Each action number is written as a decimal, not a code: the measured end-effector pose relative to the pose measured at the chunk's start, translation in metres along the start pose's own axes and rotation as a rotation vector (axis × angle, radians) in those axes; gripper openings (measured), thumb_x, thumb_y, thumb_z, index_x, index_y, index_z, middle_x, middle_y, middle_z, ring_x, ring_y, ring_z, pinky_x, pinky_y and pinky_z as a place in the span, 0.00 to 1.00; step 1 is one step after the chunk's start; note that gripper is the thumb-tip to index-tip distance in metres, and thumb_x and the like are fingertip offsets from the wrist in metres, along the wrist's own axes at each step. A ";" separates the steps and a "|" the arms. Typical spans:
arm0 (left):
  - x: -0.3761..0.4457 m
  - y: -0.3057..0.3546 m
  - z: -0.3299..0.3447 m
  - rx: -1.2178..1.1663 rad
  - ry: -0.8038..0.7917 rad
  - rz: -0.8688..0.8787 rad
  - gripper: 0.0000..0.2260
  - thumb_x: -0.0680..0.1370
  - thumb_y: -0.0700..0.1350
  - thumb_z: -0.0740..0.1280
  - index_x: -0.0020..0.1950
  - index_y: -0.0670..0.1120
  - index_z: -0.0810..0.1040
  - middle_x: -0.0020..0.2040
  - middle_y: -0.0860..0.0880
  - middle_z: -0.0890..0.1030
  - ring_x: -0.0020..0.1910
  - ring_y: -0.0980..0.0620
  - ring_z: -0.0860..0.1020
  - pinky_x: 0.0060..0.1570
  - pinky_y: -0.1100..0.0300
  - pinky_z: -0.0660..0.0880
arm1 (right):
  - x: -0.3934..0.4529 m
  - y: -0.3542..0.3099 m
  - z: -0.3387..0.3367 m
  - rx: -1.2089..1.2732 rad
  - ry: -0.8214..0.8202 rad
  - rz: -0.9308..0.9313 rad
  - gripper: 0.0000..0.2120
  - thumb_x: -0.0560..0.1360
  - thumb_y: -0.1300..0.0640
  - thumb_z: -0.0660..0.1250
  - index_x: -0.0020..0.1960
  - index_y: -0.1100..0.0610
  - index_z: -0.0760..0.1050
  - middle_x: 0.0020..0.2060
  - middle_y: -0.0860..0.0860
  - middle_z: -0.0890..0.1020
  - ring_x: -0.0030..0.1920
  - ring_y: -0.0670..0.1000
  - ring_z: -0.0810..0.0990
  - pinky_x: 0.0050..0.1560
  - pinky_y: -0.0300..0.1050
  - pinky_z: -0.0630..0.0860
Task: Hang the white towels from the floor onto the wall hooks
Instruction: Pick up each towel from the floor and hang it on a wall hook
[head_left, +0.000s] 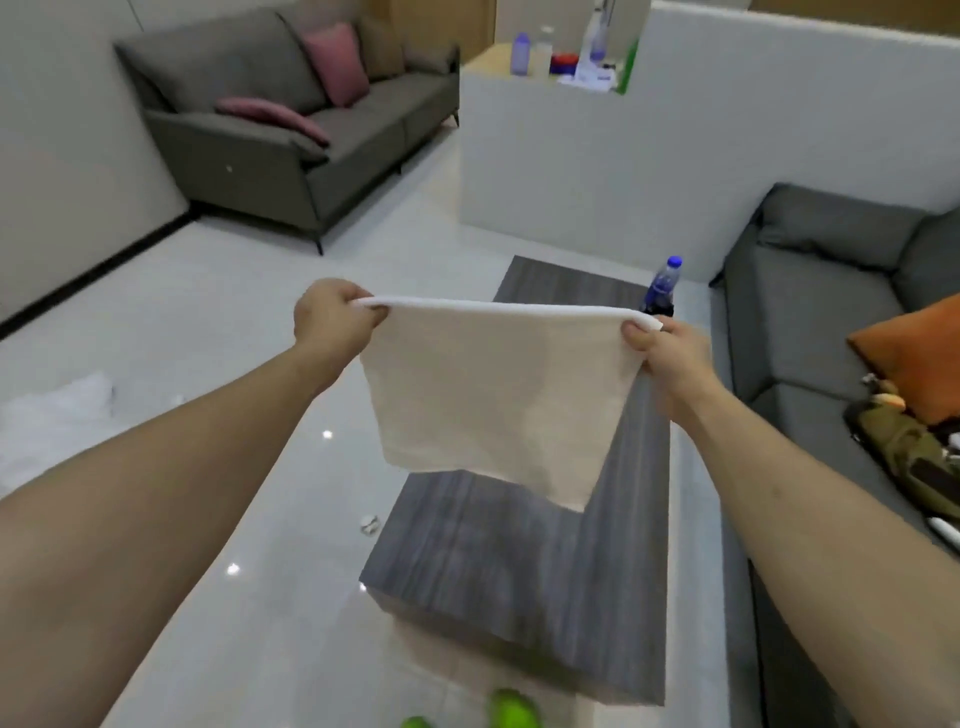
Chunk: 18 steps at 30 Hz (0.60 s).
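Observation:
A white towel (493, 395) hangs spread out in front of me, above the grey coffee table. My left hand (332, 322) pinches its top left corner. Its top right corner is pinched by my right hand (667, 358). The top edge is stretched taut between both hands and the cloth hangs down freely. More white cloth (57, 421) lies on the floor at the far left, blurred. No wall hooks are in view.
A grey coffee table (519, 571) stands below the towel, with a blue-capped bottle (662, 286) at its far end. A grey sofa (291, 119) with pink cushions stands at the back left, another sofa (831, 322) at right. A white partition (675, 156) is behind.

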<state>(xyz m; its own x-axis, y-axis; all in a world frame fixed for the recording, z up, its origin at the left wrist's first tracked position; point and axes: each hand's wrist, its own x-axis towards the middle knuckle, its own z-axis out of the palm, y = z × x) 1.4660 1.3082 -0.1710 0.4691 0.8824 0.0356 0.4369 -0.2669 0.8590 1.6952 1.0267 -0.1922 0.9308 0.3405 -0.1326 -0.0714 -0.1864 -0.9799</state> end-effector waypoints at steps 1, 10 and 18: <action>0.002 0.013 -0.009 -0.033 0.021 0.012 0.03 0.71 0.47 0.69 0.38 0.52 0.81 0.40 0.54 0.81 0.40 0.57 0.78 0.34 0.63 0.70 | 0.006 -0.018 0.002 0.050 -0.018 -0.016 0.05 0.73 0.56 0.72 0.45 0.59 0.80 0.43 0.55 0.81 0.44 0.55 0.80 0.48 0.51 0.76; -0.023 0.081 -0.078 -0.197 0.290 0.088 0.04 0.74 0.50 0.69 0.44 0.52 0.81 0.45 0.52 0.81 0.44 0.52 0.77 0.40 0.59 0.73 | 0.027 -0.123 0.044 0.225 -0.125 -0.205 0.13 0.78 0.54 0.66 0.35 0.51 0.80 0.29 0.42 0.78 0.30 0.42 0.76 0.32 0.35 0.73; -0.101 0.043 -0.179 -0.282 0.521 -0.167 0.06 0.76 0.47 0.70 0.45 0.45 0.81 0.46 0.46 0.81 0.45 0.45 0.78 0.49 0.54 0.76 | -0.026 -0.170 0.143 0.175 -0.492 -0.302 0.18 0.77 0.50 0.66 0.52 0.67 0.76 0.38 0.52 0.77 0.40 0.51 0.74 0.41 0.44 0.72</action>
<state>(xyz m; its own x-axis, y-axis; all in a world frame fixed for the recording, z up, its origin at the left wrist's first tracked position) 1.2998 1.2772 -0.0465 -0.0559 0.9958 0.0722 0.2187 -0.0583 0.9740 1.6319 1.1814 -0.0437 0.6469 0.7491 0.1429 0.0734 0.1254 -0.9894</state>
